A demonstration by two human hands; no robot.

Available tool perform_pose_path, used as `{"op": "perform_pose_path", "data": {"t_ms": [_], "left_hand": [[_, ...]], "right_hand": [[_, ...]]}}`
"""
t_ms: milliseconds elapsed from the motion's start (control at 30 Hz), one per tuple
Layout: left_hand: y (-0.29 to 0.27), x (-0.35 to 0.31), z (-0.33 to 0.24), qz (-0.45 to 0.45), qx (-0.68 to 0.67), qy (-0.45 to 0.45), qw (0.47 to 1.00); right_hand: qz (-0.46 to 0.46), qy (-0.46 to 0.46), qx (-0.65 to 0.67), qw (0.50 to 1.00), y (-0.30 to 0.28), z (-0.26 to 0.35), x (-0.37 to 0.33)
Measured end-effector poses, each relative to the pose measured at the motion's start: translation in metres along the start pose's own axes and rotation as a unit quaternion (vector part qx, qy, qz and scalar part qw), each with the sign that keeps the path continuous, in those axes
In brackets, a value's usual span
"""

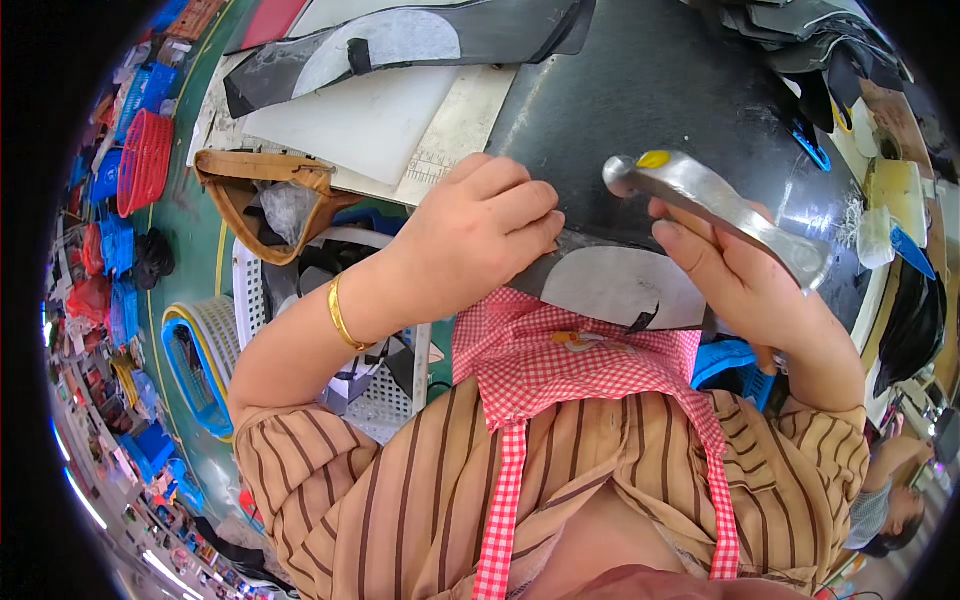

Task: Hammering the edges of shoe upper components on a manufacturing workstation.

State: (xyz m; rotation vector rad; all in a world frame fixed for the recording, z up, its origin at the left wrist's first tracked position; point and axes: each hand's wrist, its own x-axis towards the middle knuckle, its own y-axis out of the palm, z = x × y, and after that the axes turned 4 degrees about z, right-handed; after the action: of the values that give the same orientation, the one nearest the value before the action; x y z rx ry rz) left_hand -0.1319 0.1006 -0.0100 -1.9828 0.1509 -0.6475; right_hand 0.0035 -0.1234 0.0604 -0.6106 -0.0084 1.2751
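So the right hand (725,250) has its fingers wrapped around a hammer (715,200), metal head up over the dark worktop (590,110). That head blocks a good bit of the view of the hand, btw. The left hand (490,215) is curled, fingertips drawn together at the left end of a dark panel (615,285) with a pale half-oval patch. Can't tell if it's actually pinching the panel's edge or something tiny, since the knuckles cover that spot. The panel sits at the near edge of the worktop, right up against a red checked apron (570,350).

Pretty crowded around there, honestly. Far left there's a similar dark piece (390,50) lying across white boards (350,130), and a stack of dark sheets (820,30) takes up the far right corner. Near that stack is a blue-handled tool (815,152), then a yellowish block (895,195) and a black plastic bag (915,335) down the right side.

Left of the worktop a brown-rimmed pouch (265,200) holds clear plastic. The left forearm crosses in front of a white basket (375,400) of dark scraps, so only bits of it show. Blue-rimmed baskets (195,365) stand beside it on the green floor, with a red basket (147,163) further off. Another person (885,500) is at lower right, well apart.
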Motion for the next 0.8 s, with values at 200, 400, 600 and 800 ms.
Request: {"op": "perform_pose_path", "data": {"t_ms": [200,400,600,800], "left_hand": [[-0.006,-0.005,0.014,-0.016,-0.068,-0.04,0.997],[-0.006,-0.01,0.011,-0.024,-0.044,-0.034,0.998],[-0.003,-0.015,0.01,-0.037,0.014,-0.01,0.999],[-0.003,-0.019,0.018,-0.085,-0.089,-0.077,0.989]], "right_hand": [[0.079,0.021,-0.049,0.995,0.009,-0.003,0.013],[-0.022,-0.043,-0.037,0.998,0.0,0.014,0.008],[-0.01,-0.028,-0.009,1.0,0.007,0.014,0.023],[0.082,-0.002,-0.09,0.993,0.015,0.012,0.031]]}}
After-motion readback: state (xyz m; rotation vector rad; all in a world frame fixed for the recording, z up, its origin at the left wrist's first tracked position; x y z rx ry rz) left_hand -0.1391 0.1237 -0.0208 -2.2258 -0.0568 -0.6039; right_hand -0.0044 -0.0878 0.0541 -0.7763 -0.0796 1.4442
